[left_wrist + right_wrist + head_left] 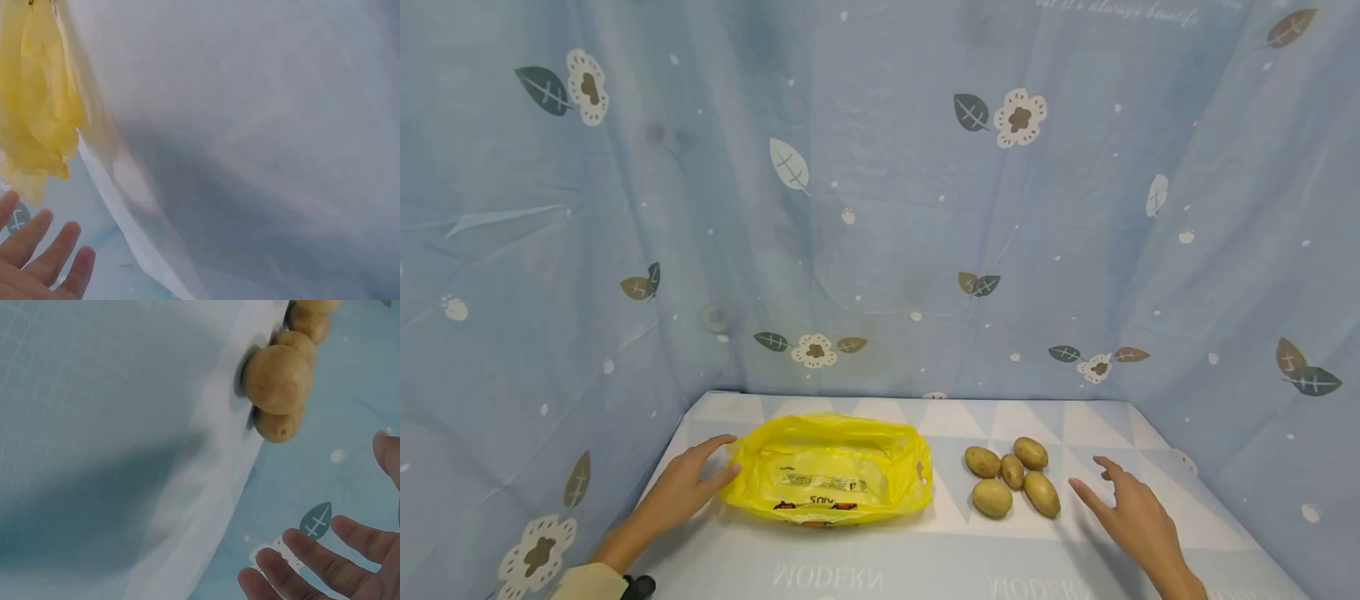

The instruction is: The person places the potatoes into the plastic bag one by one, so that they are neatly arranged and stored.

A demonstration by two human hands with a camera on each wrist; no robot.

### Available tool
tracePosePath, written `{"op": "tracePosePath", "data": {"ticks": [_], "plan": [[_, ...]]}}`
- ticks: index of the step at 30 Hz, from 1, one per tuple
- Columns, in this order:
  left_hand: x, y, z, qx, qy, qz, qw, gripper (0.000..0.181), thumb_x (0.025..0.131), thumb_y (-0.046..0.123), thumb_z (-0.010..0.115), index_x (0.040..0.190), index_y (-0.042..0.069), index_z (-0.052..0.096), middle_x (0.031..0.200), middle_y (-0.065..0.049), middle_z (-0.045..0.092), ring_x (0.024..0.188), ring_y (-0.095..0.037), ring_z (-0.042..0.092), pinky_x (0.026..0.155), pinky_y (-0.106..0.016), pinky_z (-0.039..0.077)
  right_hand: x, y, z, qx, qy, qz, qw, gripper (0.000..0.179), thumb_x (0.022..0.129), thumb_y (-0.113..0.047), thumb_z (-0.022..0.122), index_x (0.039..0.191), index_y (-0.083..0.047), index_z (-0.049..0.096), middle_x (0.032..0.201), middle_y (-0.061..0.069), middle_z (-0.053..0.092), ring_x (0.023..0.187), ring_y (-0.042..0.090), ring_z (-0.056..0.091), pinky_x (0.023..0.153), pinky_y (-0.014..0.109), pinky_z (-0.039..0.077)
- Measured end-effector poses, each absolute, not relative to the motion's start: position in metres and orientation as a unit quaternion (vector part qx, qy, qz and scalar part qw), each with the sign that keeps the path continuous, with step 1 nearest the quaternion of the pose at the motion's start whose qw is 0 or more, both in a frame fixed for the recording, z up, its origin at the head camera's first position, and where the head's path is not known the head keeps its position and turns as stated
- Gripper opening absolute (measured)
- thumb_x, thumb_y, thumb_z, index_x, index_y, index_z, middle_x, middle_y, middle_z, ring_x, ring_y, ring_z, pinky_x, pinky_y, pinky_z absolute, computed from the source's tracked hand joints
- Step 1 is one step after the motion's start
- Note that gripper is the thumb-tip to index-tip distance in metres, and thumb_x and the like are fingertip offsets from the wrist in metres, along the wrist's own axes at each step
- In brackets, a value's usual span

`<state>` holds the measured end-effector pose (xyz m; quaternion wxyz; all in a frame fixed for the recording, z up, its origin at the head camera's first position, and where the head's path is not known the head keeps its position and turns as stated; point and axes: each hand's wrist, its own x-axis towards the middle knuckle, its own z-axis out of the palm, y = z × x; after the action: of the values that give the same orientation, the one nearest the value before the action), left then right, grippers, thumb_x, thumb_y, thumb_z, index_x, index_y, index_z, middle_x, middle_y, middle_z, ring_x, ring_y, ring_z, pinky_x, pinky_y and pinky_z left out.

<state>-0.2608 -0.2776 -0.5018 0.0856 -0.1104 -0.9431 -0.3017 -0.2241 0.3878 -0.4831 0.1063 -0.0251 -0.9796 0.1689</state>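
A yellow plastic bag [827, 471] lies on the left part of the table with its mouth spread wide and dark print inside. My left hand [681, 487] is at the bag's left edge, fingers extended; in the left wrist view its fingers [59, 250] appear just apart from the yellow plastic [44, 94]. Several potatoes sit in a loose cluster right of the bag, among them a round one [992, 497] and a longer one [1042, 493]. To the right of them hovers my right hand [1138, 521], fingers spread and holding nothing; the right wrist view shows it apart from the potatoes [278, 378].
The table [955, 546] has a pale cover with triangles and mirrored lettering. Blue curtains [880, 208] printed with leaves and flowers hang behind it and on both sides. A dark band [640, 587] sits at my left wrist.
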Motion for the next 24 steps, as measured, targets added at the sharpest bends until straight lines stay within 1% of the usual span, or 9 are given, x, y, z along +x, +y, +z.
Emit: {"op": "tracePosePath", "data": {"ticks": [2,4,8,10,13,15,17,21,24], "plan": [[-0.262,-0.277,-0.503,-0.121,-0.938,-0.316,0.081,0.059,0.1,0.045,0.067,0.147,0.011,0.054,0.146,-0.019,0.056,0.134,-0.046,0.05,0.103,-0.068,0.039,-0.226,0.385,-0.485,-0.026,-0.98,0.172,0.096,0.09,0.095,-0.071,0.055,0.146,0.002,0.048,0.125,0.029,0.064,0.095,0.037,0.066,0.067,0.051,0.053],[-0.263,-0.276,-0.507,-0.141,-0.932,-0.323,0.083,0.058,0.1,0.042,0.068,0.148,0.014,0.054,0.148,-0.017,0.055,0.135,-0.046,0.048,0.104,-0.069,0.038,-0.229,0.383,-0.488,-0.029,-0.981,0.175,0.083,0.091,0.094,-0.072,0.056,0.147,0.001,0.048,0.126,0.029,0.064,0.098,0.038,0.066,0.069,0.052,0.054],[-0.265,-0.273,-0.513,-0.194,-0.916,-0.336,0.097,0.055,0.1,0.033,0.07,0.149,0.017,0.053,0.15,-0.013,0.053,0.138,-0.045,0.046,0.106,-0.069,0.036,-0.232,0.379,-0.492,-0.031,-0.98,0.181,0.071,0.088,0.094,-0.07,0.058,0.148,-0.002,0.047,0.128,0.028,0.064,0.1,0.038,0.066,0.072,0.054,0.054],[-0.266,-0.271,-0.514,-0.212,-0.912,-0.337,0.102,0.054,0.1,0.031,0.07,0.149,0.017,0.053,0.151,-0.014,0.053,0.137,-0.045,0.047,0.105,-0.068,0.038,-0.234,0.376,-0.494,-0.03,-0.98,0.183,0.067,0.088,0.094,-0.07,0.058,0.149,-0.002,0.048,0.128,0.028,0.064,0.101,0.038,0.066,0.072,0.054,0.054],[-0.268,-0.268,-0.515,-0.224,-0.908,-0.342,0.095,0.054,0.098,0.03,0.072,0.147,0.016,0.055,0.151,-0.018,0.051,0.135,-0.045,0.049,0.097,-0.063,0.047,-0.237,0.374,-0.497,-0.029,-0.981,0.185,0.056,0.09,0.093,-0.071,0.058,0.148,-0.001,0.047,0.126,0.028,0.064,0.099,0.038,0.066,0.071,0.053,0.054],[-0.268,-0.266,-0.514,-0.223,-0.909,-0.343,0.081,0.055,0.097,0.03,0.074,0.147,0.015,0.056,0.151,-0.02,0.05,0.132,-0.044,0.051,0.091,-0.056,0.053,-0.238,0.372,-0.498,-0.031,-0.981,0.186,0.047,0.092,0.092,-0.073,0.058,0.148,0.0,0.048,0.125,0.028,0.065,0.098,0.037,0.066,0.07,0.053,0.054],[-0.269,-0.264,-0.513,-0.219,-0.91,-0.345,0.066,0.058,0.095,0.031,0.076,0.147,0.013,0.055,0.151,-0.019,0.05,0.128,-0.041,0.054,0.086,-0.049,0.055,-0.24,0.371,-0.499,-0.033,-0.981,0.188,0.04,0.095,0.091,-0.075,0.058,0.148,0.0,0.048,0.125,0.028,0.065,0.097,0.036,0.066,0.07,0.053,0.054],[-0.272,-0.262,-0.511,-0.199,-0.914,-0.351,0.042,0.065,0.092,0.032,0.079,0.149,0.014,0.052,0.149,-0.015,0.051,0.116,-0.031,0.059,0.082,-0.044,0.054,-0.239,0.369,-0.501,-0.032,-0.98,0.193,0.039,0.095,0.09,-0.076,0.058,0.147,0.0,0.049,0.124,0.027,0.065,0.098,0.036,0.066,0.072,0.053,0.054],[-0.274,-0.262,-0.51,-0.183,-0.916,-0.356,0.027,0.068,0.091,0.033,0.081,0.15,0.016,0.051,0.148,-0.014,0.051,0.107,-0.024,0.059,0.08,-0.041,0.052,-0.24,0.367,-0.503,-0.03,-0.979,0.197,0.042,0.093,0.091,-0.074,0.059,0.147,0.0,0.049,0.124,0.026,0.066,0.097,0.036,0.066,0.072,0.054,0.054]]}}
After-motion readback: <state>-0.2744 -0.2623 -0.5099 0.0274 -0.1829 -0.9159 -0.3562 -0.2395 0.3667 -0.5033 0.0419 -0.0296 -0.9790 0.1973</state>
